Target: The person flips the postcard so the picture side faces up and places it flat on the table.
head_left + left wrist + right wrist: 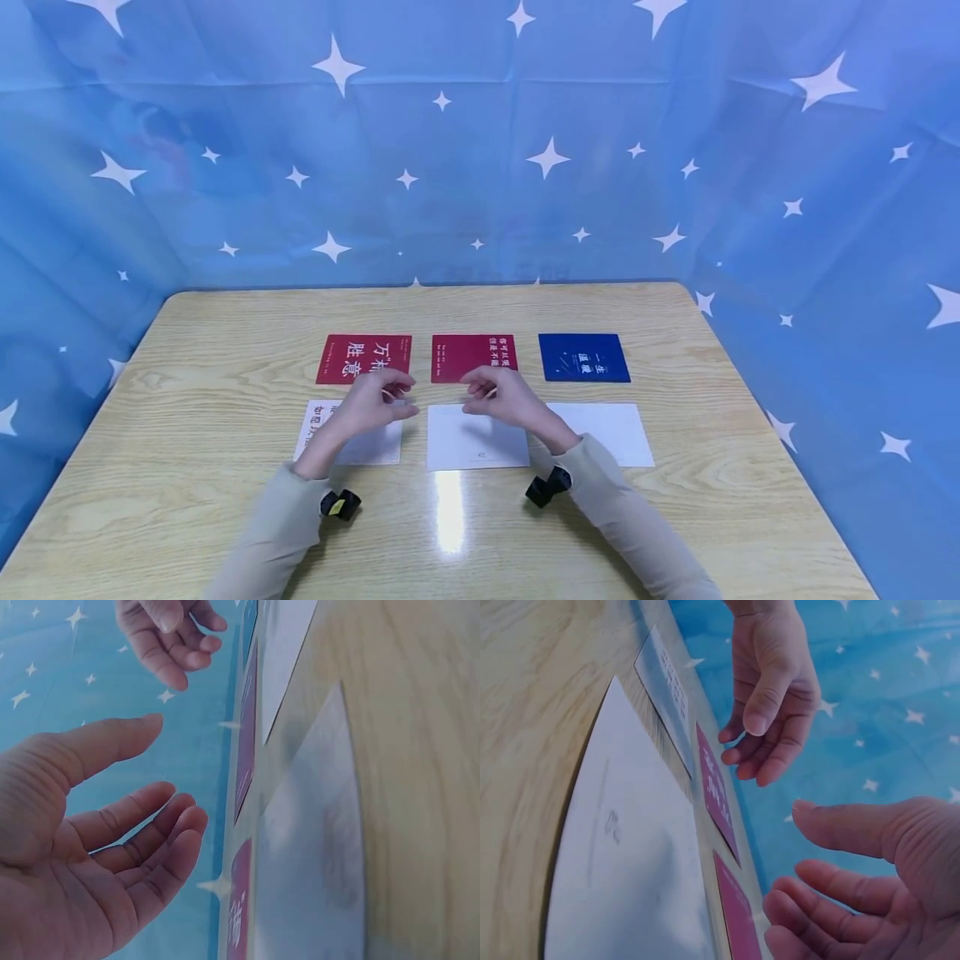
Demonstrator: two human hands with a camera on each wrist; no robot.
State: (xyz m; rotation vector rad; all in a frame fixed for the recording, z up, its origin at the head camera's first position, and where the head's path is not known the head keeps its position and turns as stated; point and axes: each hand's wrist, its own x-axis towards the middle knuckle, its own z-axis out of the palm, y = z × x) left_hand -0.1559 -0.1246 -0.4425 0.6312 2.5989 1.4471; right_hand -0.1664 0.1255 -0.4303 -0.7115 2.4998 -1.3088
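Note:
My left hand (369,402) hovers over the white card with dark lettering (360,450), fingers loosely bent and apart from the thumb. Opposite it, my right hand (504,397) hangs above the middle white card (457,446), also holding nothing. Both palms face each other with a gap between them. Behind the hands lie a red card with white lettering (337,358) at the left and another red card (453,358) in the middle, partly covered by the right hand. In the right wrist view the middle white card (630,847) shows a small printed mark.
A blue card (585,358) lies at the right of the back row. In front of it is a third white card (618,433), partly behind the right wrist. The cards rest on a wooden table (187,467); a blue star-patterned cloth (480,183) hangs behind.

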